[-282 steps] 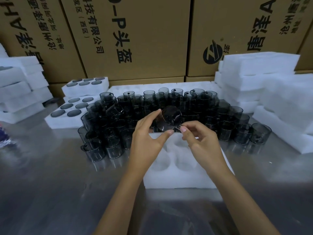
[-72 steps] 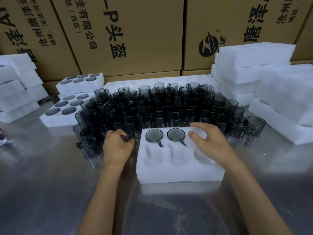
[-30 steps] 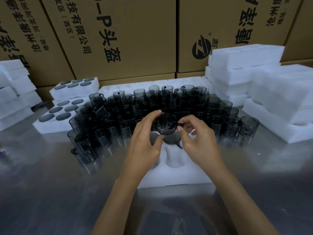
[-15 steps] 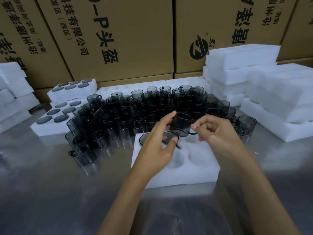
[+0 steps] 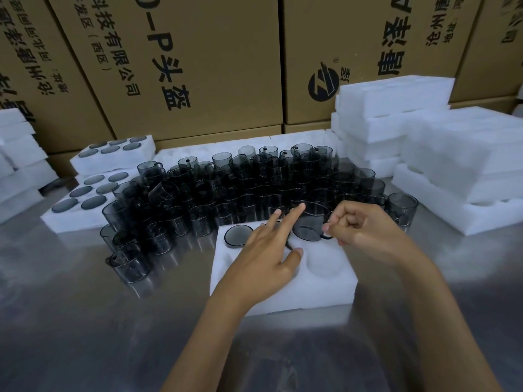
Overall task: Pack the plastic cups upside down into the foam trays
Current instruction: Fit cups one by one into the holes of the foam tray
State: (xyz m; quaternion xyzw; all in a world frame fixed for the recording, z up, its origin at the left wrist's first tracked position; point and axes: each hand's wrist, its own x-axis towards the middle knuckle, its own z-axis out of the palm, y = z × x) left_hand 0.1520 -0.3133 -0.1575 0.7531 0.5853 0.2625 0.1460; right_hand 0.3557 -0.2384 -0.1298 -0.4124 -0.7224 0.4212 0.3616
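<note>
A white foam tray lies on the steel table in front of me. One dark see-through cup sits upside down in its back-left pocket; my left hand hides the middle one. A third cup hangs tilted over the back-right pocket. My right hand pinches its thin handle. My left hand is spread over the tray, index fingertip touching the cup's upper edge, thumb resting on the foam. The front pockets show empty.
Several loose cups crowd the table just behind the tray. Two filled trays lie at the left. Stacks of foam trays stand at the right and at the far left. Cardboard boxes wall the back.
The cup has come down and to the right, from mid-air to just over the back-right pocket. My left hand has let go of it and spread; my right hand keeps the handle.
</note>
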